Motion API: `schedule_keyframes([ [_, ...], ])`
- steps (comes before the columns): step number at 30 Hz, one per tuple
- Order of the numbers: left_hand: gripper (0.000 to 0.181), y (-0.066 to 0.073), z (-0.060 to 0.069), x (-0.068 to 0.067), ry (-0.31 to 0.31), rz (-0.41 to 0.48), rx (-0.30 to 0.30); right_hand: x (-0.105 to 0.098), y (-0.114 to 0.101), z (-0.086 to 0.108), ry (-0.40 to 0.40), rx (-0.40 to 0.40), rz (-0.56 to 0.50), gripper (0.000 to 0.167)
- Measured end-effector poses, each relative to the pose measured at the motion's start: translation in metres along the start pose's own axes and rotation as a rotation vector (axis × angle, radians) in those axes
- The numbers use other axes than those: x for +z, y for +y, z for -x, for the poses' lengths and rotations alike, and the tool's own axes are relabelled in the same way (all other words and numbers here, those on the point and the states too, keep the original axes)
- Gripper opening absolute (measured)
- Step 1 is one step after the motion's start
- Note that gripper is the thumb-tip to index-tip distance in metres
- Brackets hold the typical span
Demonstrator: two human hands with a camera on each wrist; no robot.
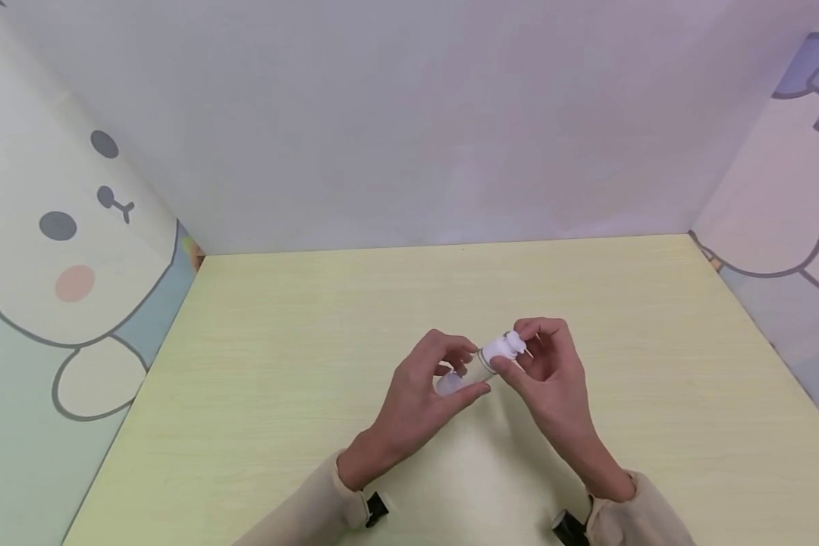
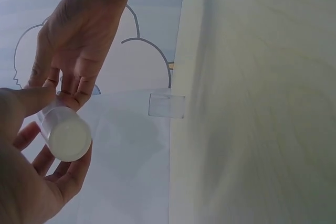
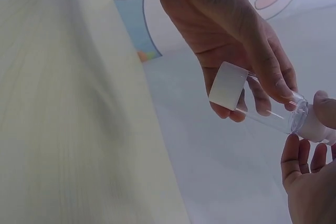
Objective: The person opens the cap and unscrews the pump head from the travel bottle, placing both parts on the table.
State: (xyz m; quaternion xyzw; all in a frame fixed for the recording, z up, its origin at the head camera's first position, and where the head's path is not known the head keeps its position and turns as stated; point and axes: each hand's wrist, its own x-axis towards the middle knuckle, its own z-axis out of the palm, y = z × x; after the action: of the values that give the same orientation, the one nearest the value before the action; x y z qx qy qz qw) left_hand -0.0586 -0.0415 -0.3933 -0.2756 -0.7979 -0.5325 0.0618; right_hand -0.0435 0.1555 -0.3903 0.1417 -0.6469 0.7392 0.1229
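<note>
A small clear bottle [image 1: 476,371] is held tilted above the table between both hands. My left hand [image 1: 412,390] grips its body, thumb on the near side and fingers on the far side. With thumb and fingers, my right hand [image 1: 553,383] pinches the white top [image 1: 500,349], which has a small spout-like tip. In the right wrist view the clear body [image 3: 269,118] looks see-through, with a white base [image 3: 229,85] at one end and a white collar [image 3: 313,125] at the other. The base [image 2: 71,138] faces the camera in the left wrist view.
Under the hands lies a pale wood-grain table [image 1: 280,326]. A plain wall [image 1: 409,129] stands behind it, with cartoon-printed panels [image 1: 27,167] on both sides. Dark devices [image 1: 377,509] sit at the wrists, by the beige sleeves [image 1: 307,504].
</note>
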Motion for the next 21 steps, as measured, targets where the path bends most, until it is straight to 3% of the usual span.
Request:
schedule_keyframes([
  [9,0.043,0.0017,-0.0005,-0.0017,-0.021,0.014,-0.028,-0.0014,-0.0077,-0.0013,-0.044,0.023,0.005,0.045],
  [21,0.043,0.0018,-0.0014,-0.0030,-0.048,0.062,-0.034,-0.0050,-0.0025,-0.0019,-0.148,-0.087,-0.088,0.037],
])
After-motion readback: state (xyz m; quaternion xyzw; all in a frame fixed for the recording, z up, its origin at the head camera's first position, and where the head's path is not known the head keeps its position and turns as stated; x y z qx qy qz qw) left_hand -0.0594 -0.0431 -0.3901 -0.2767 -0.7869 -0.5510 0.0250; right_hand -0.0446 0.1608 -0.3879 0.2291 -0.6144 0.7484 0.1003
